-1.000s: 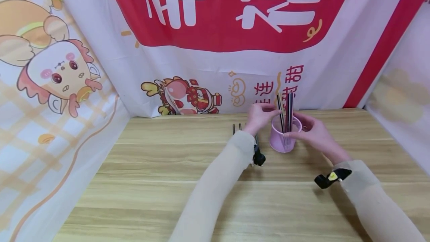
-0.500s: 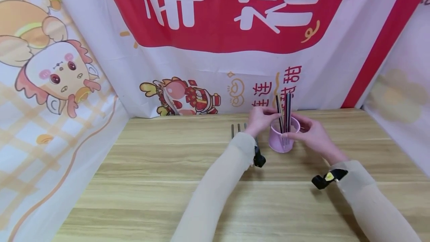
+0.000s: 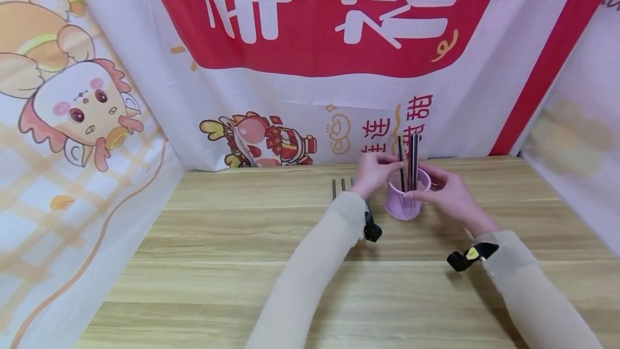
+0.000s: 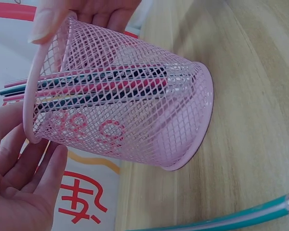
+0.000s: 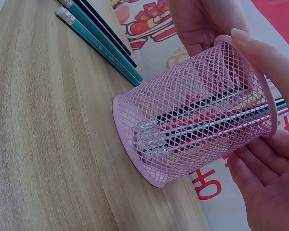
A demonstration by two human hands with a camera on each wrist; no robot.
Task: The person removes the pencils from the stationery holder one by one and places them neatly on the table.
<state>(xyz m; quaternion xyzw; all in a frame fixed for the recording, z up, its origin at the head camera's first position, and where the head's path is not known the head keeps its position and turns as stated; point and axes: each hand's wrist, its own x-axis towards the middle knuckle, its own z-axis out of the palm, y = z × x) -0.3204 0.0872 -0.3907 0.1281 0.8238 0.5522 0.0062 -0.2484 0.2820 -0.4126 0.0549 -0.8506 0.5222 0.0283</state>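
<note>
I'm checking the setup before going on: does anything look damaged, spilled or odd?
Only the cartoon figure at the head view's left edge: it hangs upside down, head below body. The pink cup stands upright holding pencils; I see no spill or damage.

Pencils (image 3: 415,161) in cup (image 3: 396,206), more pencils (image 5: 102,49) to left

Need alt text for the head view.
The right hand grips a pink cup of standing pencils on a wooden table; the left hand seems to pinch one pencil. More pencils lie left of the cup, partly hidden by the left sleeve. Behind hangs a red-and-white printed cloth.
</note>
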